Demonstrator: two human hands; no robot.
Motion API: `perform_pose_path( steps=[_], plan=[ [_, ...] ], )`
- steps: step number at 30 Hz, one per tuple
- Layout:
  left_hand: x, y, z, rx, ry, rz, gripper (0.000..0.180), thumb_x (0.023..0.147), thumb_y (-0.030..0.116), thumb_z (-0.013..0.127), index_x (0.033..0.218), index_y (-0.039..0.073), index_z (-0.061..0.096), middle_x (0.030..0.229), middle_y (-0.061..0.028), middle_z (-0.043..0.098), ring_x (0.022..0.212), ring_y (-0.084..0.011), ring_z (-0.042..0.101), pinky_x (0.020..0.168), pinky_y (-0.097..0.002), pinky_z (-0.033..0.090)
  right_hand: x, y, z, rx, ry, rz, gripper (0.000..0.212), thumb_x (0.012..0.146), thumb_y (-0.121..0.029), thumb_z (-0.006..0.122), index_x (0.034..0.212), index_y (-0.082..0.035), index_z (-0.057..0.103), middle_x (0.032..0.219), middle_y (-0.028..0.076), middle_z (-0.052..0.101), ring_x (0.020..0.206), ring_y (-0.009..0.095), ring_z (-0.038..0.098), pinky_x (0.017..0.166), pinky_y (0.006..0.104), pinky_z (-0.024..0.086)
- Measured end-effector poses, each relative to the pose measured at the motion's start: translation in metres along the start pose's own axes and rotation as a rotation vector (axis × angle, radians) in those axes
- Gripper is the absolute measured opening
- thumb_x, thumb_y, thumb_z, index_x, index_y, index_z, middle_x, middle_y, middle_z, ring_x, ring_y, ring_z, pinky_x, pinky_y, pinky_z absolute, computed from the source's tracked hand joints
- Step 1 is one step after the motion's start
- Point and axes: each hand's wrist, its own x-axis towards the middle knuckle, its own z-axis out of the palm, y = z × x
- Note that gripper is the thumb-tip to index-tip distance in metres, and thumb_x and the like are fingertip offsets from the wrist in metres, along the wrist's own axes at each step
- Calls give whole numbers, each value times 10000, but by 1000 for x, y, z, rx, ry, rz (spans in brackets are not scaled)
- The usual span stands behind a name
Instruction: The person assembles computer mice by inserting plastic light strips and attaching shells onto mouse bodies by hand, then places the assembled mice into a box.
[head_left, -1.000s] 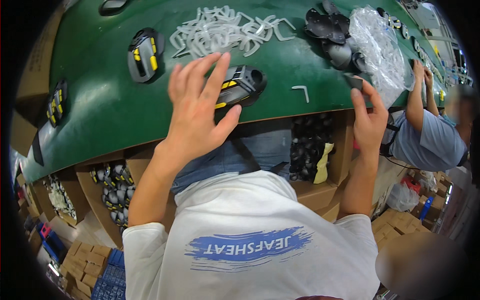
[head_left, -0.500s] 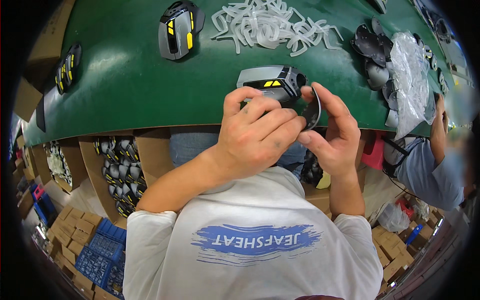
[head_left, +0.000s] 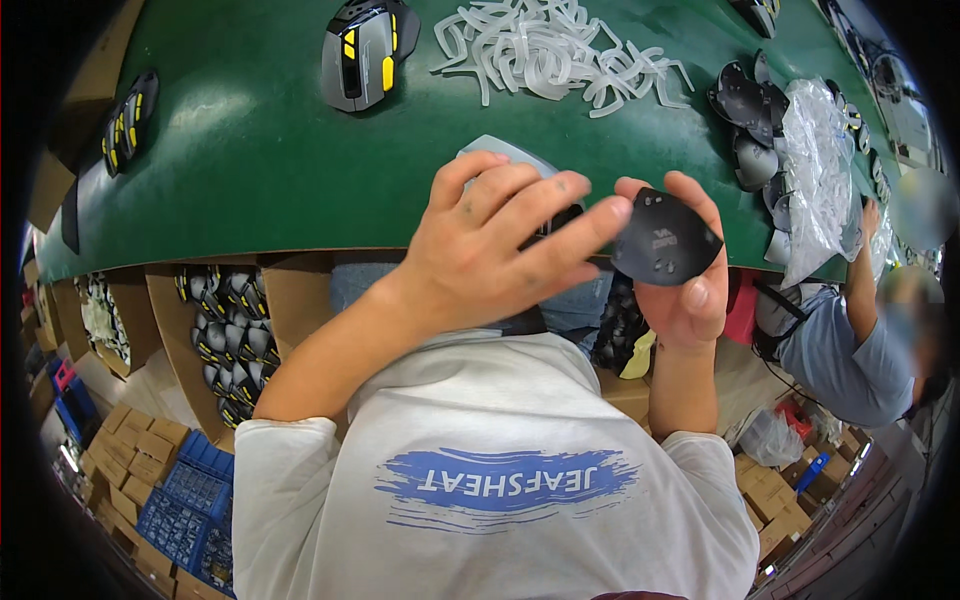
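A black curved shell piece (head_left: 665, 238), shaped like a mouse cover, is pinched by its edge in my right hand (head_left: 695, 290). Its inner face, with small pegs, shows toward me. Just left of it, my left hand (head_left: 490, 235) has its fingers stretched and apart, holding nothing. The tip of its index finger comes up to the shell's edge; whether it touches, I cannot tell. Behind my left hand lies a grey computer mouse (head_left: 500, 147), mostly hidden. Another grey and black mouse with yellow accents (head_left: 366, 60) stands farther off on the green table (head_left: 260, 170).
Translucent bent plastic strips (head_left: 545, 50) lie heaped at the back. To the right are black shells (head_left: 755, 160) and a clear plastic bag (head_left: 815, 180). A narrow black-yellow part (head_left: 130, 125) lies left. Below the edge stands a carton (head_left: 290, 300) beside many mouse parts. A co-worker's arm (head_left: 860, 255) reaches in right.
The shell has turned from edge-on to face me in my right hand. My left hand's fingers have come off the shell and spread, covering more of the grey mouse.
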Motion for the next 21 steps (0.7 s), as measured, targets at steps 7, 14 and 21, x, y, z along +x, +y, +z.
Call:
perform_pose_path(
  steps=[7, 14, 21],
  plan=[
    [13, -21, -10, -45, -240, -66, 653, 859, 273, 928, 1466, 129, 737, 1424, -58, 682, 1295, -335, 604, 1136, -498, 488, 12, 7, -12, -103, 18, -86, 917, 887, -132, 871, 1674, 32, 431, 1674, 330, 528, 1538, 331, 573, 1267, 476, 488],
    [4, -36, -17, -173, -173, -182, 641, 994, 415, 831, 1511, 67, 680, 1562, -161, 626, 1438, -402, 555, 1248, -525, 414, 56, 2, 2, -1422, -178, -632, 624, 797, 107, 788, 1386, -97, 756, 1558, 144, 705, 1289, 376, 732, 1108, 448, 585],
    [5, -31, -4, -56, -256, -273, 880, 930, 314, 895, 1683, 64, 516, 1687, -183, 512, 1562, -415, 439, 1307, -550, 342, 62, 8, 8, -1248, -326, -473, 527, 874, 7, 861, 1389, -67, 771, 1560, 195, 697, 1378, 380, 708, 1110, 445, 595]
  ],
)
